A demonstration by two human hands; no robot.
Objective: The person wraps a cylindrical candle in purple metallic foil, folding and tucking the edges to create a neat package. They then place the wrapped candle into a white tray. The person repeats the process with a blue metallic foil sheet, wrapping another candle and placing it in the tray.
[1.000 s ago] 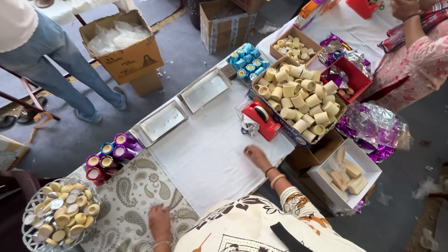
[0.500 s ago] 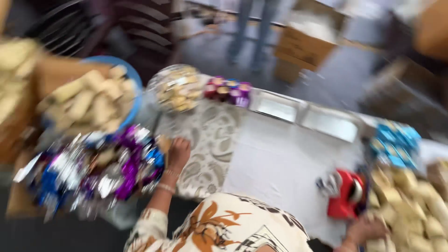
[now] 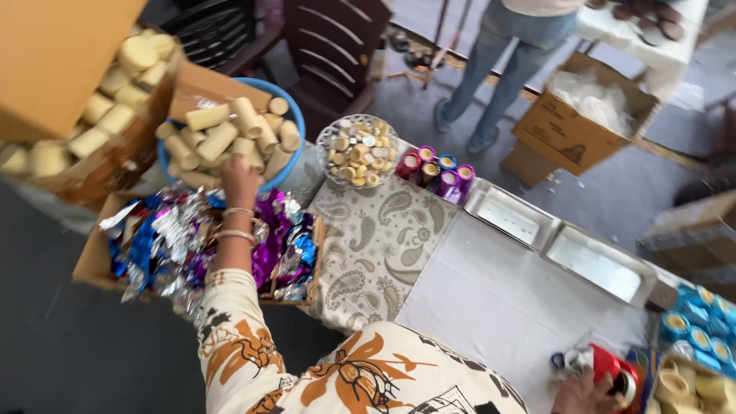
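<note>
My left hand point(image 3: 240, 181) reaches out over a cardboard box of shiny foil wrappers point(image 3: 201, 244) to a blue tub point(image 3: 296, 135) heaped with beige cardboard tubes point(image 3: 223, 136). Its fingertips lie among the tubes at the tub's near rim, and whether they grip one is hidden. My right hand point(image 3: 583, 392) rests at the bottom edge on the white table cover, against a red tape dispenser point(image 3: 619, 373). The frame cuts off part of that hand.
A tilted carton of beige tubes point(image 3: 92, 115) stands far left. A clear bowl of small caps point(image 3: 357, 151), purple and pink ribbon spools point(image 3: 437, 174) and two metal trays point(image 3: 553, 241) line the table's far edge. Blue spools point(image 3: 698, 326) lie right. Another person point(image 3: 506, 54) stands by a carton point(image 3: 576, 126).
The view has swung left. My left hand has gone from the patterned cloth out to the blue tub of tubes. My right hand has stayed by the red tape dispenser.
</note>
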